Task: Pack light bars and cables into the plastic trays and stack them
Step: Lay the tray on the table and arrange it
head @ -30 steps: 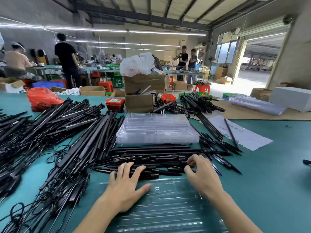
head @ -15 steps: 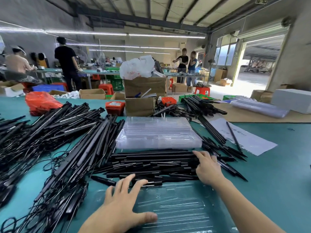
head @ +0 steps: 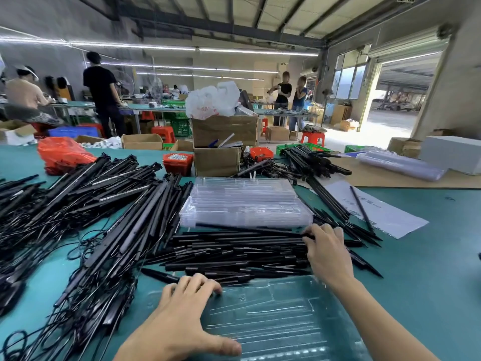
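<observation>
A clear plastic tray [head: 286,321] lies on the green table right in front of me. My left hand [head: 182,316] rests on its left part, thumb spread over the tray, fingertips bent down at its far edge. Just beyond lies a pile of short black bars [head: 234,251]. My right hand [head: 328,254] lies on the right ends of these bars, its fingertips touching a thin bar at the pile's far side. Behind the pile stands a stack of clear trays [head: 247,204]. Long black light bars with cables [head: 117,217] are heaped at the left.
More black bars [head: 312,162] lie at the back right beside a white paper sheet [head: 377,209]. Cardboard boxes [head: 218,152], small red bins [head: 178,162] and an orange bag [head: 62,155] stand along the far edge. Several people work at tables behind.
My right hand has slid away from me along the right end of the bar pile. My left hand has drawn back onto the tray and its fingers have bent.
</observation>
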Motion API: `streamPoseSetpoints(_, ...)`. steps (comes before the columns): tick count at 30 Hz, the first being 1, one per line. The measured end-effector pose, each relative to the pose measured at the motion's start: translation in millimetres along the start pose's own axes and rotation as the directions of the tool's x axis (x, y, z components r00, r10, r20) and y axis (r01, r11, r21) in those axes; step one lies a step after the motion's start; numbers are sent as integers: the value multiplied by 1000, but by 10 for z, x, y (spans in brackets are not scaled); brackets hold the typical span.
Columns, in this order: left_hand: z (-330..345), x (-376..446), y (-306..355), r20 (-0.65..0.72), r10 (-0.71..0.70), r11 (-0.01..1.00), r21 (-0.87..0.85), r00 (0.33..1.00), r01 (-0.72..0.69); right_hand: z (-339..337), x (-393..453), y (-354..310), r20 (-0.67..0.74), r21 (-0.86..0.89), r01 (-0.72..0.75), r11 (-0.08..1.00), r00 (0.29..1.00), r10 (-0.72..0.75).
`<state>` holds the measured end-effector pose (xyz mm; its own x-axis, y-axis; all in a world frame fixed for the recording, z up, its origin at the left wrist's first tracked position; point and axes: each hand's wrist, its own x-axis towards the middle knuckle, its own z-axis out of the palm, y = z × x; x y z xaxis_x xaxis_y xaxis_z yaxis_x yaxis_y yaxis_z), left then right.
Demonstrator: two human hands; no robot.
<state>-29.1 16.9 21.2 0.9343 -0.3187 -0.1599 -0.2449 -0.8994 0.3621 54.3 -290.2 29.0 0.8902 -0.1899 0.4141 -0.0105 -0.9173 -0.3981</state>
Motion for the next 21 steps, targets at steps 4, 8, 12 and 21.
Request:
streamPoseSetpoints(4,-72,12,53,-7,-4,994,112,1000,5,-145,-47,-66,6,254,62,965,998,-65)
streamPoseSetpoints(8,-229,-38,-66,2,-117,983,139,993,116,-231,-273,-118,183,456,146,878,950,-253)
streamPoseSetpoints(12,-330,-108,-266,-7,-260,944,207,965,256,-150,-545,-55,244,451,144,881,929,-277)
streamPoseSetpoints(21,-183,-77,-398,-242,-169,984,20,955,179,-153,-743,64,192,485,144,863,944,-266)
